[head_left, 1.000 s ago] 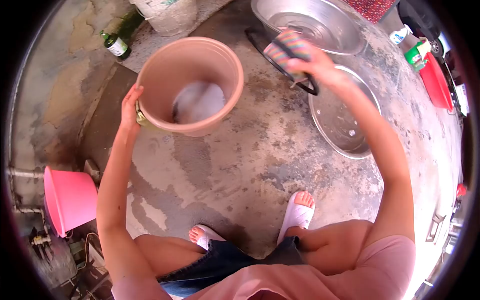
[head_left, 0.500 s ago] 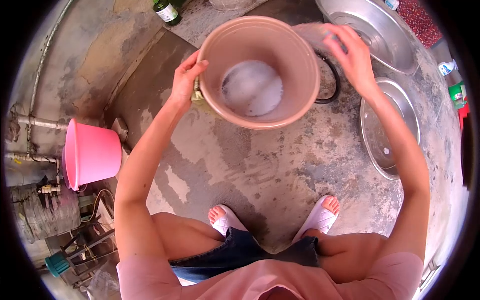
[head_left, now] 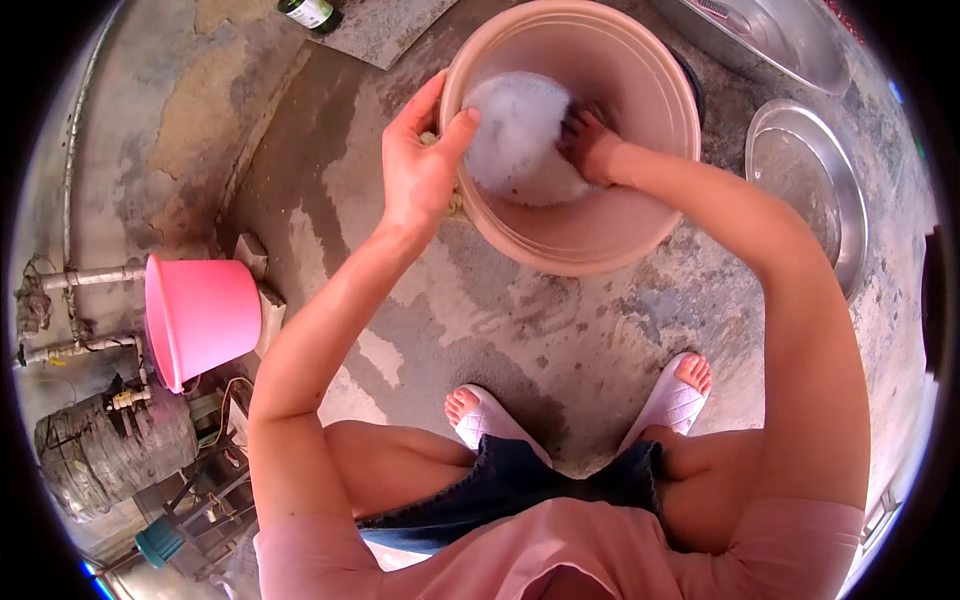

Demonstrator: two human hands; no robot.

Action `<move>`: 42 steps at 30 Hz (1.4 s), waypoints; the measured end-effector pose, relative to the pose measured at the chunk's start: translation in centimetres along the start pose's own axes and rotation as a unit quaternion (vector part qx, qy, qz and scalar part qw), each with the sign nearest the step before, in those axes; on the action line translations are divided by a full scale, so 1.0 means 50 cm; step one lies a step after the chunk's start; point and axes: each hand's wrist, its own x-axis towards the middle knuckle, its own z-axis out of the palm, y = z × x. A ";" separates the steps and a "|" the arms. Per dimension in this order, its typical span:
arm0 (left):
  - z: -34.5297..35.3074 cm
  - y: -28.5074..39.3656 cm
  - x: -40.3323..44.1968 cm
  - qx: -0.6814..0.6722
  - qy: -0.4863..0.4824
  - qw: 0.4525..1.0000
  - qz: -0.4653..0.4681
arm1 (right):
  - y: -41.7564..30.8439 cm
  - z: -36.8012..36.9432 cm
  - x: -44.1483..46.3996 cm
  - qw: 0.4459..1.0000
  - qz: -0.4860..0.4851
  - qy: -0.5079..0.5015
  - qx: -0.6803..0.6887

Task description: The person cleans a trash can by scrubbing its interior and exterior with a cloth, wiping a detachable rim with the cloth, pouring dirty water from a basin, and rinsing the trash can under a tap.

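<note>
A brown plastic bucket (head_left: 655, 215) tilts toward me, with white foamy water (head_left: 520, 140) in its bottom. My left hand (head_left: 425, 165) grips the bucket's left rim, thumb over the edge and fingers outside. Something yellowish-green (head_left: 456, 207) shows just below that hand, against the outer wall; its kind is unclear. My right hand (head_left: 595, 147) reaches inside the bucket, bent fingers spread at the right edge of the foam. Its fingertips look dark and are partly hidden in the water.
On the right stand a round metal basin (head_left: 858, 225) and a larger metal tub (head_left: 840, 75). At left is a pink bucket (head_left: 215, 315) beside wall pipes (head_left: 105, 277). A green bottle (head_left: 312, 14) is at the upper left. My sandalled feet are on the wet concrete floor (head_left: 560, 340).
My right hand has moved from beyond the right rim down into the bucket. The bucket now appears higher and farther right in view, with my left hand still on its rim.
</note>
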 end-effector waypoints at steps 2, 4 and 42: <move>0.009 0.003 -0.007 0.024 0.018 0.999 0.019 | -0.044 0.018 0.033 0.992 0.003 -0.047 0.115; 0.012 -0.003 -0.012 0.020 0.028 0.999 0.033 | -0.109 0.029 0.079 0.935 0.023 -0.023 0.353; -0.018 -0.014 0.055 -0.037 0.020 0.994 -0.099 | -0.130 -0.166 -0.194 0.810 0.062 0.449 0.372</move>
